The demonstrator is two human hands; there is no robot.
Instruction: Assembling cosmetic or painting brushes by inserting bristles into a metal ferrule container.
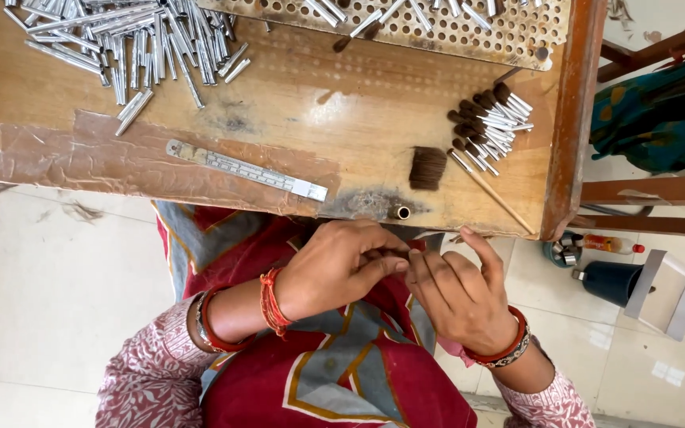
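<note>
My left hand [342, 265] and my right hand [457, 297] meet over my lap, just below the edge of the wooden table [342, 111]. The fingertips of both hands pinch something small between them; the fingers hide what it is. Directly above the hands, a short metal tube [399, 212] lies on the table edge beside a patch of loose hair. A tuft of brown bristle [427, 168] lies a little further in. A cluster of metal ferrules with dark bristle tips [489, 123] lies at the right of the table.
A heap of bare metal tubes [136, 40] covers the table's far left. A perforated metal tray [453, 32] lies at the far edge, a metal ruler [247, 170] near the front, a thin stick [493, 194] at the right. On the floor to the right stand a dark jug [608, 281], a small bottle [608, 246] and a grey box [667, 293].
</note>
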